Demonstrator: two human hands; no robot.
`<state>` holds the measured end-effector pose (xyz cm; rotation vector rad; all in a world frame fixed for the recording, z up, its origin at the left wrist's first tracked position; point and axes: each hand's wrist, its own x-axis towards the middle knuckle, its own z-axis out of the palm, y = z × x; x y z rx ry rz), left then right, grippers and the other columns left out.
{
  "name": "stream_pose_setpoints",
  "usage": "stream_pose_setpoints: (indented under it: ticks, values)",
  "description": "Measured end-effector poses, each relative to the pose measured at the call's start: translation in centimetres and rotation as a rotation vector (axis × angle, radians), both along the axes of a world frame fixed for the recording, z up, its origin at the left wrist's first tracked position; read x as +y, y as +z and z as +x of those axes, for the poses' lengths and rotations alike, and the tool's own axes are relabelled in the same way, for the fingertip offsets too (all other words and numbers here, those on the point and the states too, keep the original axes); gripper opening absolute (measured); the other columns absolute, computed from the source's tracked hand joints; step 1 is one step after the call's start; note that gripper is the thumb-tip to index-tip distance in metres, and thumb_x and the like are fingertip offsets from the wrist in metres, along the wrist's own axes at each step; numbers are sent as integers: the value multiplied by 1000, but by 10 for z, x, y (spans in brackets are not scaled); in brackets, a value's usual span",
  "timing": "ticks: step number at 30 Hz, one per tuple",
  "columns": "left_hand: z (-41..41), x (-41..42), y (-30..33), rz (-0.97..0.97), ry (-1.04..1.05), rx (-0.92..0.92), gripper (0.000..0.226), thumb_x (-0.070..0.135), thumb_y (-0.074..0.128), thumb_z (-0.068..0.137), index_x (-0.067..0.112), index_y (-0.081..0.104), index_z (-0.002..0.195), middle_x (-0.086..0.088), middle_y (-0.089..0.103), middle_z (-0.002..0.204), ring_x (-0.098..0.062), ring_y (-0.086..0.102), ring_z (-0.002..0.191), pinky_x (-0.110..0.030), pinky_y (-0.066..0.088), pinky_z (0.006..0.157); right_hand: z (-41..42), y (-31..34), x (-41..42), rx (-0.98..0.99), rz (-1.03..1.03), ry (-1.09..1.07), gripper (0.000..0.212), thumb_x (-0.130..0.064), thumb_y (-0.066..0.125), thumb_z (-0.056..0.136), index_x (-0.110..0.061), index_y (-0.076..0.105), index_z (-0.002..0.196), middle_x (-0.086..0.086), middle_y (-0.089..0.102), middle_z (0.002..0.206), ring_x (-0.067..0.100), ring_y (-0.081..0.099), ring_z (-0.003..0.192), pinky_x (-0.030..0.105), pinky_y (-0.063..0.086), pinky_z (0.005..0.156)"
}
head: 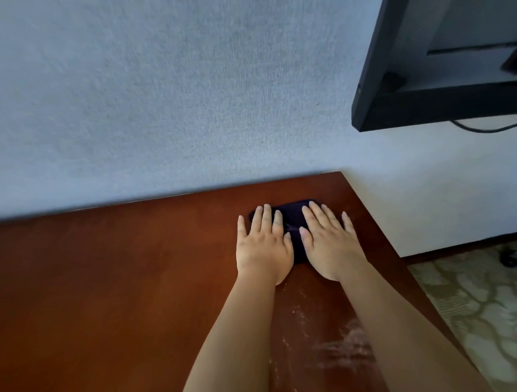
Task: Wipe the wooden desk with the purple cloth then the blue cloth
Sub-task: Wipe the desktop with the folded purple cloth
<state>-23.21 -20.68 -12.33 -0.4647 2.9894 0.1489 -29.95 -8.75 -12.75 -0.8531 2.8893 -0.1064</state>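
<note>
Dark purple cloth lies bunched on the reddish-brown wooden surface, toward the far right corner, near the grey wall. In the head view, the only one, both hands lie flat on it with fingers straight: the left hand covers its left part and spills onto bare wood, the right hand presses its right part. Neither grips it. It looks soft, light and limp, likely to slide under pressing palms, so flat pressure from above suits it better than a pinch. Its long axis seems to run left to right, tilting farther away at the right end. Pale dusty smears mark the wood nearer the person. No blue cloth shows.
</note>
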Motion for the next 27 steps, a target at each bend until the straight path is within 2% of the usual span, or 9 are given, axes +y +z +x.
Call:
stream_pose_setpoints:
  ticks: [17,27]
  values:
    - [-98,-17,1,-32,-1,4,56,37,10,103,16,-1,155,-6,-6,162,-19,-10,149,-46,-8,119,-99,0,-15,-10,-26,-1,54,-39,10,103,-24,-1,154,-7,-8,161,9,-8,147,41,-7,119]
    - [-88,2,1,-31,-31,0,56,37,10,103,17,0,155,-4,-7,163,-17,-11,149,-50,-7,119,-79,-1,7,-37,-37,-72,55,-40,8,103,-23,-3,154,-6,-10,161,11,-9,147,42,-6,119]
